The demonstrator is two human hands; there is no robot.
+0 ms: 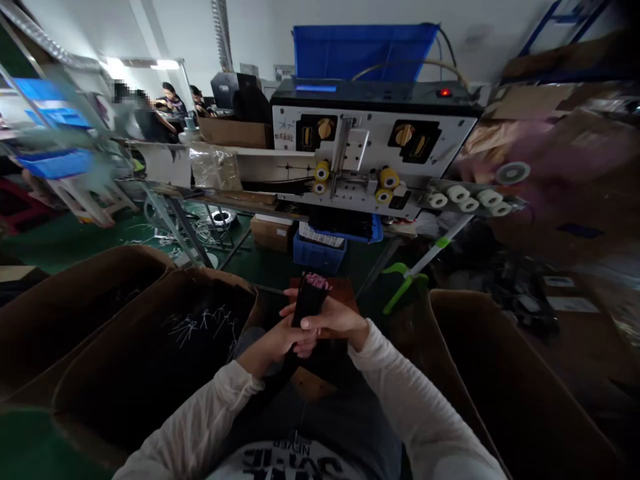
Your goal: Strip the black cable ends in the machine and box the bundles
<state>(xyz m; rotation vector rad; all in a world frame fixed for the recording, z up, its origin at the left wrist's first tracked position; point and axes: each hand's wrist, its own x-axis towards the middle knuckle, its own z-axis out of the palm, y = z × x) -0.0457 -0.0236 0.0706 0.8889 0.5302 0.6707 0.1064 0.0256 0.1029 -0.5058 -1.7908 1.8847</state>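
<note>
A bundle of black wires (311,301), its upper ends reddish-pink, stands roughly upright and a little tilted in front of my body. My left hand (280,339) is closed around its lower left side. From the right, my right hand (336,317) wraps the same bundle, its thumb lying across the front. The two hands touch each other low on the bundle, and some fingers are hidden behind it. Just beyond and below the hands is a reddish-brown wooden surface (345,293).
Ahead stands a wire-processing machine (380,143) with yellow rollers, a blue bin (365,50) on top and white guide rollers (467,203) at its right. Deep brown boxes flank me, one left (70,393) with thin white strands, one right (445,353). People (173,103) sit far left.
</note>
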